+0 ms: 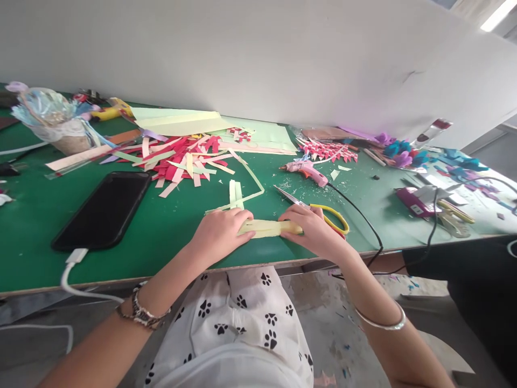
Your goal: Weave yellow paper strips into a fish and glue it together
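Both hands are down on a pale yellow paper strip (270,228) lying flat near the front edge of the green table (36,253). The left hand (220,233) presses on its left end with fingers curled over, and the right hand (313,229) pins the right end, so they're a strip's length apart, each clamped on the same piece. The strip looks folded lengthwise, long and narrow, with a soft crease along it; both ends are covered by fingers so I can't see how they finish.

Just behind the right hand sit yellow-handled scissors (323,213), partly hidden by the knuckles. A bit further back is a pink glue gun (307,171) with its black cord running off the table edge. Behind the left hand there are loose light green strips (236,194), and beyond those a messy heap of red and cream paper strips (183,159). Off to the left of the left hand lies a black phone (105,210) on a white cable. Far right of the right hand, the blue and purple bits (404,153) are too small to make out.
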The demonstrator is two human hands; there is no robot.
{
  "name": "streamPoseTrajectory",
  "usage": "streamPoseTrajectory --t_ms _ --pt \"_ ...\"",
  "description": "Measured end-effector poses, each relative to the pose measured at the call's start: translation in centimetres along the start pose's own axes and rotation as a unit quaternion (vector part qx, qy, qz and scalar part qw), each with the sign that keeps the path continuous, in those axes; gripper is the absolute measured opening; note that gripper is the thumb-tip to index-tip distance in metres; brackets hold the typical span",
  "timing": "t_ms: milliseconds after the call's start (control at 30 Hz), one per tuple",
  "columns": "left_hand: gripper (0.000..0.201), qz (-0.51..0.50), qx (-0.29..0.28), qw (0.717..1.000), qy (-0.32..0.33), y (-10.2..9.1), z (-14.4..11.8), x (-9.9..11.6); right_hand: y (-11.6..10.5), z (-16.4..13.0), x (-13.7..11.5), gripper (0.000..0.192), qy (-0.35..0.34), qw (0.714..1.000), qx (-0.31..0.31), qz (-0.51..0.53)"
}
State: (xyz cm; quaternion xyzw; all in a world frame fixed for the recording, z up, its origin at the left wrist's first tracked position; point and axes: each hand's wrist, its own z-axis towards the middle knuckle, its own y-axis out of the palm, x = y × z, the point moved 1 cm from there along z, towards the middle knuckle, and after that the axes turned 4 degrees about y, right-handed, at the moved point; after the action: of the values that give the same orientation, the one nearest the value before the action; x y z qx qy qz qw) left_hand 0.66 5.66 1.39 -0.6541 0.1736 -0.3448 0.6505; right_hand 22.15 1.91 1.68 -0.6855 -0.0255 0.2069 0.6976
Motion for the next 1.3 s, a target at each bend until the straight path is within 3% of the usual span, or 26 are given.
streamPoseTrajectory --t_ms 100,333,433,533,600,767,833,1000,1300 --pt "0.026 0.003 0.001 1.000 0.001 0.1 0.0 -0.1 -0.1 0.2 -0.1 0.015 0.001 1.000 -0.012 -0.017" --pt "0.028 0.004 -0.006 1.000 -0.009 0.2 0.1 0.0 0.0 -1.1 -1.2 0.035 0.065 0.997 0.007 -0.039" --pt "0.028 -0.003 -0.010 1.000 -0.012 0.2 0.2 0.1 0.2 -1.1 -1.3 0.030 0.085 0.996 -0.001 0.004" --pt "0.028 -0.013 -0.010 1.000 -0.013 0.1 0.1 0.1 0.2 -0.7 -1.4 0.014 0.085 0.995 -0.041 0.031" --pt "0.028 -0.017 -0.009 1.000 -0.015 0.1 0.1 0.0 0.0 -0.4 -1.6 0.003 0.072 0.996 -0.054 0.016" --pt "0.029 -0.024 -0.004 1.000 -0.006 0.3 0.1 -0.2 -0.5 0.4 -2.2 0.015 0.038 0.998 0.034 -0.048" --pt "0.030 -0.022 -0.001 1.000 0.001 0.4 0.1 -0.2 -0.9 0.7 -2.4 0.021 0.033 0.997 0.044 -0.060" --pt "0.027 -0.035 -0.004 0.999 0.020 0.4 0.0 0.1 -2.3 1.8 -3.3 0.037 -0.011 0.993 0.019 -0.114" --pt "0.023 -0.070 0.001 0.997 0.019 0.4 0.0 0.4 -3.6 3.1 -5.9 0.030 -0.081 0.979 -0.032 -0.186"
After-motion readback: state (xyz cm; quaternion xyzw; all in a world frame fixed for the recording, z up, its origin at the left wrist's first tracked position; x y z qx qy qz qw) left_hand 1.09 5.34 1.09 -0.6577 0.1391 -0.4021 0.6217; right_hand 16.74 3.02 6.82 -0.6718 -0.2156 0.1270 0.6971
